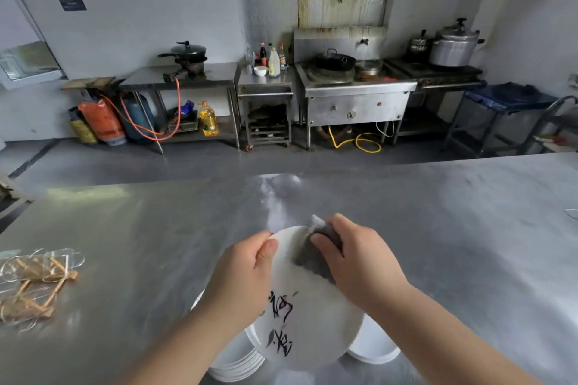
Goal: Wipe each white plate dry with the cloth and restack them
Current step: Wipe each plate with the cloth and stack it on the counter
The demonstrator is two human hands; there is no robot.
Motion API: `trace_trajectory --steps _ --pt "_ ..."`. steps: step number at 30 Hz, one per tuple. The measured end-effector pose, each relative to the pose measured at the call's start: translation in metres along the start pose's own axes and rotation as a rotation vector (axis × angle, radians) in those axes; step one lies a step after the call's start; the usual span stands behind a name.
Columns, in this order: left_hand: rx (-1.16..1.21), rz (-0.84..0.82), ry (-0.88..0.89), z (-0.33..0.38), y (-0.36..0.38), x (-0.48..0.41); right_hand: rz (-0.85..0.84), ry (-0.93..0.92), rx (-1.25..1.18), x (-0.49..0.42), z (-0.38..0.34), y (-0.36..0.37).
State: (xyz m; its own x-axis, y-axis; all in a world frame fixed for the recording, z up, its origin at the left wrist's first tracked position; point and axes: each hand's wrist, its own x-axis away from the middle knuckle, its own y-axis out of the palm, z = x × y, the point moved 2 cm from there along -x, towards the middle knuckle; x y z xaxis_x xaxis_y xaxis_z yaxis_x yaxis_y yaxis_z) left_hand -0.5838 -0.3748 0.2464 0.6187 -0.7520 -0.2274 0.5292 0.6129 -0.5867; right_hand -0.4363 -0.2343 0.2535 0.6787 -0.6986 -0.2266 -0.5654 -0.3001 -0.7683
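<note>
The head camera looks down over my forearms. My left hand (247, 275) holds a white plate (312, 322) tilted up off the worktop (156, 228). The thumb is clamped on the plate's face near the upper rim, and the other fingers are hidden behind it, so I take it as a pinch across the edge. My right hand (359, 262) has its fingers (325, 242) curled together over the dark grey cloth (316, 256), pressing it against the upper part of the plate's face, just beside my left thumb. Black brush lettering shows on the plate below the cloth, nearer my wrists.

Under my left wrist a stack of plates (237, 366) sits on the worktop, its rims layered. Under my right forearm, past the held plate's lower edge, a second white pile (372, 350) shows only as a curved edge, and I cannot tell how many it holds. Well off to the left of my fingers lies a bundle of sticks in clear wrapping (34, 281).

I judge the task to be mid-way: one plate is being wiped now, with two groups waiting below. Probably one is wet and one dried, but nothing shows which is which, nor how many are left. This plate has yet to go onto the finished pile.
</note>
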Motion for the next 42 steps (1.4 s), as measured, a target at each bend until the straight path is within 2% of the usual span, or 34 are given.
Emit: trace_trajectory --steps 2,3,4,6,9,12,15,16,17,19,22,25,27,29,32,35,39,40,42 --pt "-0.009 0.042 0.066 0.007 0.004 0.002 -0.042 -0.126 0.14 -0.014 -0.018 -0.007" --pt "0.013 0.097 0.048 0.008 0.002 0.0 -0.021 -0.132 0.17 -0.019 -0.023 -0.009" --pt "0.049 0.155 0.002 0.007 -0.001 -0.003 0.019 -0.097 0.16 -0.023 -0.024 -0.01" --pt "0.113 0.278 -0.141 -0.001 -0.008 -0.009 0.11 0.056 -0.023 -0.019 -0.015 -0.006" --pt "0.196 0.401 -0.22 -0.006 -0.013 -0.008 0.109 0.28 -0.297 0.006 0.0 0.017" --pt "0.326 0.231 -0.254 -0.015 -0.008 -0.005 0.086 0.344 -0.373 0.006 0.013 0.02" --pt "0.606 -0.168 -0.404 -0.027 -0.013 -0.013 0.039 0.143 -0.174 -0.023 0.019 -0.008" --pt "0.612 -0.249 -0.393 -0.029 -0.014 -0.016 -0.028 0.05 -0.102 -0.032 0.015 -0.015" --pt "0.549 -0.263 -0.346 -0.027 -0.015 -0.018 -0.097 -0.036 -0.022 -0.038 0.009 -0.019" --pt "0.351 -0.174 -0.225 -0.019 -0.008 -0.018 -0.159 -0.123 0.125 -0.045 -0.004 -0.018" --pt "0.223 0.036 -0.158 -0.013 0.002 -0.014 -0.017 -0.073 0.127 -0.043 -0.012 -0.013" --pt "0.275 0.275 -0.212 -0.017 0.0 -0.009 0.153 0.154 -0.158 -0.017 -0.001 0.009" --pt "0.298 0.379 -0.261 -0.02 -0.001 -0.008 0.139 0.332 -0.334 0.004 0.003 0.029" --pt "0.278 0.367 -0.265 -0.017 0.0 -0.006 0.097 0.399 -0.34 0.008 0.004 0.033" --pt "0.25 0.293 -0.189 -0.004 0.004 -0.002 0.158 0.24 -0.21 -0.02 0.003 0.007" --pt "0.257 0.371 -0.168 -0.003 0.007 -0.004 0.186 0.149 -0.165 -0.035 -0.004 -0.006" --pt "0.459 0.562 -0.312 -0.009 0.011 -0.01 0.204 0.356 -0.39 -0.002 -0.006 0.034" --pt "0.494 0.553 -0.307 -0.009 0.013 -0.009 0.184 0.394 -0.421 0.007 -0.005 0.042" --pt "0.583 0.407 -0.337 -0.014 0.014 -0.009 0.189 0.392 -0.403 0.008 0.002 0.04"
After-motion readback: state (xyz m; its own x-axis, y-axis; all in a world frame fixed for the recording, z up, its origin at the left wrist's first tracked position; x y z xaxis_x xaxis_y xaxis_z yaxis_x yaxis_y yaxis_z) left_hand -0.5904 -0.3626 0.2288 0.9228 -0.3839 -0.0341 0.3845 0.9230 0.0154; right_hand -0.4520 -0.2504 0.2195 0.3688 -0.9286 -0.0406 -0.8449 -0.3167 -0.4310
